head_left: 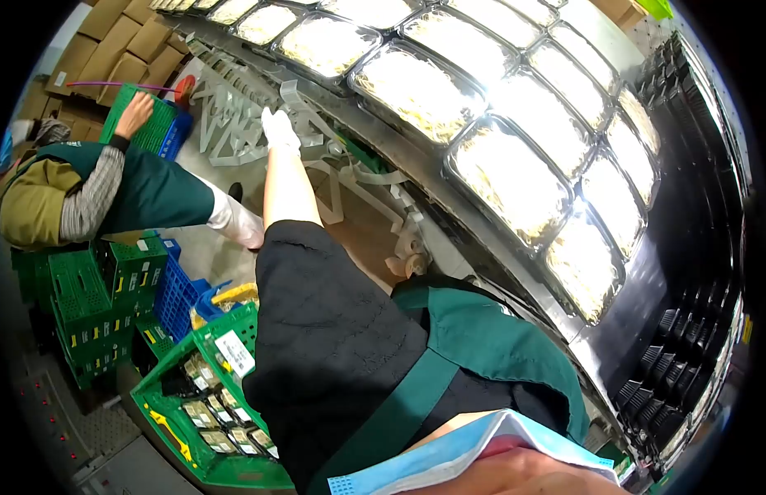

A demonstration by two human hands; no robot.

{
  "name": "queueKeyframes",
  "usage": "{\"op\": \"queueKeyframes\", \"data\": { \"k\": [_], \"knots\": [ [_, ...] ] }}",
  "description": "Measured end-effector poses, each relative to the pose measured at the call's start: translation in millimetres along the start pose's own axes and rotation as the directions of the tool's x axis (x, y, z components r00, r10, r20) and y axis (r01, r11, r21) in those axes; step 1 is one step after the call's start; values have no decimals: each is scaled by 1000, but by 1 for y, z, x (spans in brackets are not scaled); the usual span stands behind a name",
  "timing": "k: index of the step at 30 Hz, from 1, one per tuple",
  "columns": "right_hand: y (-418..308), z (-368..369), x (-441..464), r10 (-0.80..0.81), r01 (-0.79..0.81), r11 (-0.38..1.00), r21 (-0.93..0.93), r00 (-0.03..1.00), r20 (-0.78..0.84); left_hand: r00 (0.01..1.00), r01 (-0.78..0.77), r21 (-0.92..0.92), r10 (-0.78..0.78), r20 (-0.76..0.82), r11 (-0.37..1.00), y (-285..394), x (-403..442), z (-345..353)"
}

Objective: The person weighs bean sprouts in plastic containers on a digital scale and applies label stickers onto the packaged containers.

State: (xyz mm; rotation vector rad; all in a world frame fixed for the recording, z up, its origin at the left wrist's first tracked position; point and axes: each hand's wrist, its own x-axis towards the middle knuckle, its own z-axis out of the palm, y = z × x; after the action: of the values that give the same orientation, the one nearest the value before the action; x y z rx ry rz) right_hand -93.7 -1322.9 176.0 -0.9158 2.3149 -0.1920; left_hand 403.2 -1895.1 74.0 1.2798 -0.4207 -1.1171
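Note:
My left hand [281, 132], in a white glove, reaches out at the end of my outstretched arm. It is small in view and its fingers run together, so their pose and any hold do not show. Translucent pale strips [299, 107] hang and lie tangled close beside it; whether they touch cannot be made out. Right of the arm, a metal table [515, 247] carries rows of black trays [416, 91] filled with pale shredded food. My right hand is out of view.
Left, a bent-over person [86, 194] touches a green crate [143, 120]. Stacked green crates [82, 289] and a blue crate [175, 301] stand below. Nearer me, a green crate [189, 363] holds packed trays. Cardboard boxes [110, 49] are piled behind; black empty trays [671, 371] are stacked right.

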Motion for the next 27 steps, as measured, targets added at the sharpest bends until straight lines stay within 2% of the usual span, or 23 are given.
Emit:
{"op": "queueKeyframes", "data": {
  "k": [2, 5, 7, 13, 16, 18, 19, 20, 21, 22, 23, 24, 25, 26, 27],
  "knots": [
    [-4, -2, -2, 23, -23, 1000, -6, 1000, -12, 998, 42, 21, -43, 54, 999, -7, 33, 3],
    [-11, -4, -3, 45, -46, 999, -26, 999, -24, 977, 209, 186, -213, 1, 960, 14, 39, 17],
    [-16, -6, -4, 48, -50, 998, -36, 998, -34, 972, 229, 227, -235, -4, 946, 21, 43, 21],
    [-23, -9, -3, 49, -53, 998, -44, 996, -74, 999, 43, 371, -47, 1, 928, 6, 74, 16],
    [-24, -15, -1, 19, -26, 998, -53, 992, -124, 980, -155, 673, 197, 14, 723, 5, 75, 20],
    [-8, -32, 0, -20, -6, 993, -115, 974, -225, 933, -271, 742, 357, 45, 614, 10, 65, 19],
    [6, -46, -1, -46, -3, 987, -161, 954, -296, 930, -316, 637, 363, 60, 703, 22, 40, 16],
    [-8, -67, -8, -9, -69, 984, -167, 905, -425, 926, -353, 518, 370, 75, 779, 46, -1, 20],
    [28, -88, -1, -173, 134, 985, -112, 824, -539, 966, -255, -97, 258, 17, 962, 68, -64, 27],
    [-13, -133, 0, -227, 284, 957, -56, 618, -753, 822, -373, -64, 362, 439, 925, 78, -115, 23],
    [-51, -146, 5, -114, 434, 876, 211, 611, -783, 730, -271, -137, 296, 616, 953, 76, -166, 27],
    [-97, -146, 9, -55, 525, 792, 312, 571, -819, 605, -147, -160, 217, 766, 976, 74, -215, 31],
    [-134, -138, 16, -70, 594, 721, 356, 575, -815, 642, 204, -217, 37, 765, 955, 67, -268, 40],
    [-178, -126, 14, -184, 601, 743, 295, 608, -773, 500, 294, 25, -176, 848, 955, 73, -306, 48],
    [-211, -115, 14, -414, 643, 753, 140, 628, -659, 335, 333, 271, -382, 861, 903, 76, -334, 57]
  ]
}}
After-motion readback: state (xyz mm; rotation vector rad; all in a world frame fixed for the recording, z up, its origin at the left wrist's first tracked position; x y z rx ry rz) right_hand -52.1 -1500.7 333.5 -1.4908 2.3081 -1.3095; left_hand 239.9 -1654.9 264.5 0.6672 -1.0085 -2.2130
